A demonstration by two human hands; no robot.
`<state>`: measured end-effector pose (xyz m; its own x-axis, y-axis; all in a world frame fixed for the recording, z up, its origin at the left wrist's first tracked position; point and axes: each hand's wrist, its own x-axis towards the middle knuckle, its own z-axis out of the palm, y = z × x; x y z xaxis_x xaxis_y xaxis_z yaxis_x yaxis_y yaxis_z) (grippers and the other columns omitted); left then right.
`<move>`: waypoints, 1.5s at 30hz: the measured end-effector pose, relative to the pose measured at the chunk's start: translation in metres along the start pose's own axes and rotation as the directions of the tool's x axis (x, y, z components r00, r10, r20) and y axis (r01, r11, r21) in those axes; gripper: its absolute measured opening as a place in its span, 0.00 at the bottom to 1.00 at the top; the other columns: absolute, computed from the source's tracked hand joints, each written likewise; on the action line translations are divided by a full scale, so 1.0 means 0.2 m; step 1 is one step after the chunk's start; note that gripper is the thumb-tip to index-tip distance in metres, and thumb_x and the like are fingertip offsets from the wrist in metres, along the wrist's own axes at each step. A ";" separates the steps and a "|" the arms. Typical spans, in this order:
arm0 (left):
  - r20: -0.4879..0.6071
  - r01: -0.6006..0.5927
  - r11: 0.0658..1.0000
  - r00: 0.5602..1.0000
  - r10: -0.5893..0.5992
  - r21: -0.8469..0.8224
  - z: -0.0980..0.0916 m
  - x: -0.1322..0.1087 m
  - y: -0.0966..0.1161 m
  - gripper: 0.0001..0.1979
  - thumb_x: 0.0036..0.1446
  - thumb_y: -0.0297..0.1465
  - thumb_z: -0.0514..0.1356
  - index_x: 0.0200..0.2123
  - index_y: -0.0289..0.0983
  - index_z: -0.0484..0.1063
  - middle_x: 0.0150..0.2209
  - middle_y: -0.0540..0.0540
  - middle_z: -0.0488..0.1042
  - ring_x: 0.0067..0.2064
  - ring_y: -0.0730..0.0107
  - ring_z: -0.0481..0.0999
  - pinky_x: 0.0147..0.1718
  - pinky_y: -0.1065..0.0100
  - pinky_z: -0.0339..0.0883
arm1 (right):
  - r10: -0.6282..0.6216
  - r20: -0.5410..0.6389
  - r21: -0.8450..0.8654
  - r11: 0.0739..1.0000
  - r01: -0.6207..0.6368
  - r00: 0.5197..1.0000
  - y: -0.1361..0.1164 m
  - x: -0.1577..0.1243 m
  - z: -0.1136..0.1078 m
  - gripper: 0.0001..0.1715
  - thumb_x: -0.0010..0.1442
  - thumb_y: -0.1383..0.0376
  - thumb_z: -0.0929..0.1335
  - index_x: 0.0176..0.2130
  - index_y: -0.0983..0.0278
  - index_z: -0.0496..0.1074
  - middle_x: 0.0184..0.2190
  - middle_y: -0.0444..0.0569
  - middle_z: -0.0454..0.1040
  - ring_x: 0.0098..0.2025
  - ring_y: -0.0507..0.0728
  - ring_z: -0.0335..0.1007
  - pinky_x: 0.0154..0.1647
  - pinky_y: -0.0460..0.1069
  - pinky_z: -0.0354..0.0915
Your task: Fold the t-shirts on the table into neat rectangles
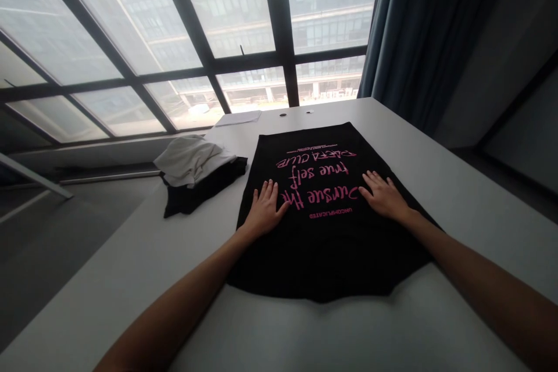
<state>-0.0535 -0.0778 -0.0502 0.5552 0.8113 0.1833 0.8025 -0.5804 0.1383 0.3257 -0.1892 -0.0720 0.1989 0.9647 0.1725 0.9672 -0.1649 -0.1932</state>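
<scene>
A black T-shirt (331,256) with pink lettering lies spread out on the white table (196,267). The printed words appear upside down from where I look. My left hand (264,209) rests flat on the shirt's left side, fingers apart, its thumb by the lettering. On the right side, my right hand (383,195) also lies flat with spread fingers, touching the fabric near the shirt's edge. Neither hand grips the cloth. The shirt's near edge is wavy, while its far edge is fairly straight.
Left of the shirt sits a heap of clothes, a light grey garment (192,160) over a black garment (204,189), at the table's edge. White paper (238,118) and two small round fittings lie along the far edge. Windows and a dark blue curtain (418,40) stand beyond.
</scene>
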 end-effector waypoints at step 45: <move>0.097 0.017 0.997 0.995 -0.024 0.079 0.00 -0.02 0.04 0.41 0.68 0.54 0.42 0.71 0.29 0.52 0.73 0.33 0.43 0.74 0.51 0.41 0.69 0.49 0.41 | 0.004 0.015 -0.006 1.000 -0.004 1.000 0.00 0.01 0.01 0.36 0.71 0.52 0.54 0.69 0.66 0.57 0.71 0.55 0.52 0.73 0.62 0.44 0.71 0.66 0.43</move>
<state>-0.0494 -0.0854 -0.0499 0.5541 0.8282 0.0845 0.8264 -0.5595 0.0644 0.3259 -0.1876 -0.0730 0.2004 0.9671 0.1569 0.9673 -0.1700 -0.1880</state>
